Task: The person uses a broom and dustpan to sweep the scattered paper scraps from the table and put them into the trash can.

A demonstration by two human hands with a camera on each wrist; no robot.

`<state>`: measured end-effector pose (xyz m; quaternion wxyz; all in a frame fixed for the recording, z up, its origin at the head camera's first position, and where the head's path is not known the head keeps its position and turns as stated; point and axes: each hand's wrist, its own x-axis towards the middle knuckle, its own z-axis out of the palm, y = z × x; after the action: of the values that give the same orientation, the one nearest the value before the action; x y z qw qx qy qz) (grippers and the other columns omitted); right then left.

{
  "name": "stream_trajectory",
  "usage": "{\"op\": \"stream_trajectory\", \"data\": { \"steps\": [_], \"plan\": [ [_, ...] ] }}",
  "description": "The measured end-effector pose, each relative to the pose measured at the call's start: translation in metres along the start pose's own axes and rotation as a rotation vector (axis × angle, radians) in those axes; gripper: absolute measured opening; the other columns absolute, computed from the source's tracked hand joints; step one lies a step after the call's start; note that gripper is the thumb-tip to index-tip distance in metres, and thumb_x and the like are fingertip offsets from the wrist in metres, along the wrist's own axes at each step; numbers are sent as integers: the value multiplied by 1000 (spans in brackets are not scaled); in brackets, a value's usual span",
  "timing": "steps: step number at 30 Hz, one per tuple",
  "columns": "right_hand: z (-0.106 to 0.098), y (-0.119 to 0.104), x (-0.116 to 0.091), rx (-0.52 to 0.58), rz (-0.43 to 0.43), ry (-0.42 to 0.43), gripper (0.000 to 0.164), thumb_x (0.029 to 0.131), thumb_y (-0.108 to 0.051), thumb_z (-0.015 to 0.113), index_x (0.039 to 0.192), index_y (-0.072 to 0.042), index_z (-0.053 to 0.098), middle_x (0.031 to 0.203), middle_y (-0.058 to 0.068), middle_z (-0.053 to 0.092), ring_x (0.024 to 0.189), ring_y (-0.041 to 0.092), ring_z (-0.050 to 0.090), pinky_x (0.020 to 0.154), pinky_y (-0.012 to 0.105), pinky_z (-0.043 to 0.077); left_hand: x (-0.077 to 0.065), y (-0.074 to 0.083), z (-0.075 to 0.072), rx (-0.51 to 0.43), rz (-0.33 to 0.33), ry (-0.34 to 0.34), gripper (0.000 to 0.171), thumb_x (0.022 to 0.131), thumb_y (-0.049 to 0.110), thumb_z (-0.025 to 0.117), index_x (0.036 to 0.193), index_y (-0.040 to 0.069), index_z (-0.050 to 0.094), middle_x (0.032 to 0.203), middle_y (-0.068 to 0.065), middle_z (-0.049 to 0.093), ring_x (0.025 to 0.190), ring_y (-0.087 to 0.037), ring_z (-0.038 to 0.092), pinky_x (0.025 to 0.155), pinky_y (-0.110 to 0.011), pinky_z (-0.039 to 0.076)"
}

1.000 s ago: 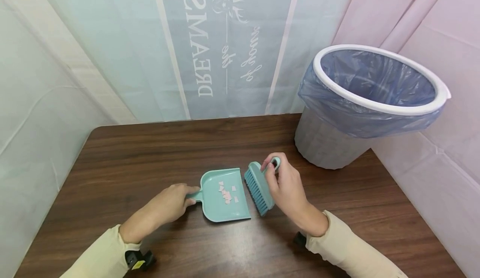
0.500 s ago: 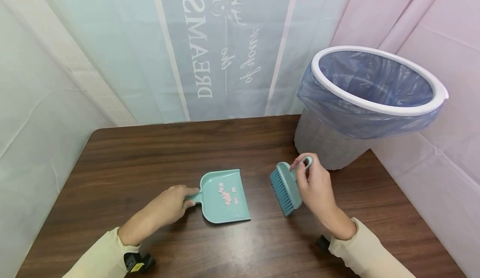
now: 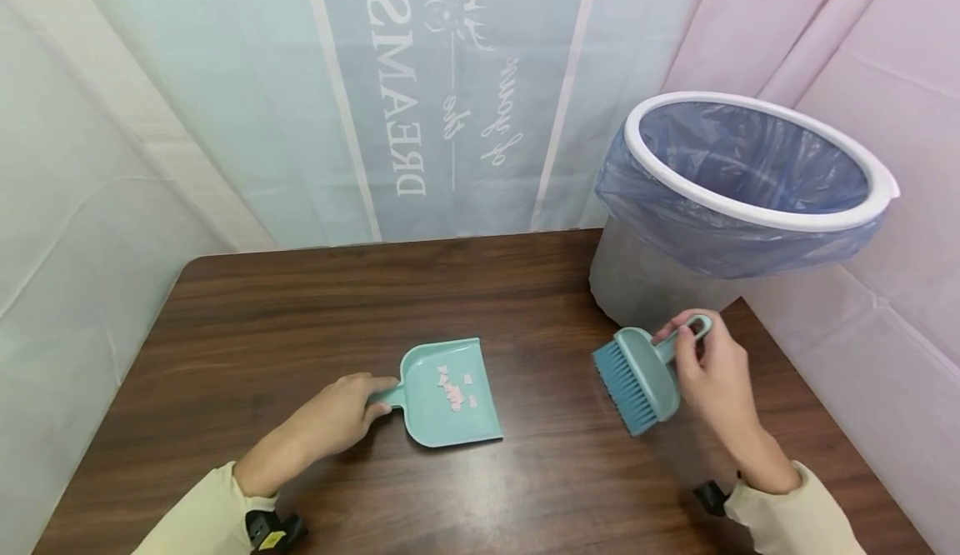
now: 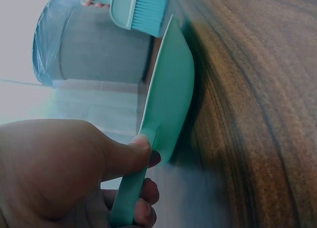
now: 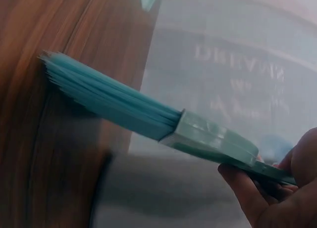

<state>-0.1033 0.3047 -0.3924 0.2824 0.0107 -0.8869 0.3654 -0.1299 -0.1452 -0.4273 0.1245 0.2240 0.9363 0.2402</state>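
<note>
Forearms in cream sleeves reach over the dark wooden table [image 3: 300,305]. Mirrored backdrop lettering [image 3: 405,92] reads "DREAMS". Left hand [image 3: 337,413] pinches the handle of the flat teal plastic dustpan [image 3: 450,392], which holds pale paper scraps [image 3: 453,390]. Right hand [image 3: 716,372] grips the teal bristle brush [image 3: 637,372] near the grey lined wastebin [image 3: 720,213].

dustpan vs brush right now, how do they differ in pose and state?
The dustpan lies flat on the table, gripped at its handle by the left hand; the brush is held off the dustpan, over by the trash bin, in the right hand. The dustpan carries small pale scraps; the brush carries nothing visible. The dustpan is a shallow tray; the brush has darker blue bristles. Both are teal plastic.
</note>
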Motion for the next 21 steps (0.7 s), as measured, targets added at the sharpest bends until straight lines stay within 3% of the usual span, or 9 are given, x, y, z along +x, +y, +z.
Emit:
{"op": "stream_trajectory", "data": {
  "steps": [8,14,21],
  "plan": [
    [-45,32,2,-119,79,60,16,101,-6,46,106,-1,61,82,-31,61,72,-18,56,59,5,41,-5,-1,4,36,42,32,32,96,9,70,128,2,67,107,-6,69,95,-17,63,83,-41,55],
    [-61,48,3,-135,138,87,15,101,-7,45,106,-3,59,81,-37,58,71,-17,54,58,5,39,-5,-3,11,54,60,78,32,98,11,68,129,3,65,107,-7,69,95,-19,64,81,-41,55],
    [-66,50,2,-166,174,109,15,101,-8,46,107,-5,60,81,-38,58,69,-16,53,57,6,37,-3,-5,12,63,96,148,30,100,12,66,128,2,64,107,-8,68,95,-19,65,80,-41,56]
  ]
}}
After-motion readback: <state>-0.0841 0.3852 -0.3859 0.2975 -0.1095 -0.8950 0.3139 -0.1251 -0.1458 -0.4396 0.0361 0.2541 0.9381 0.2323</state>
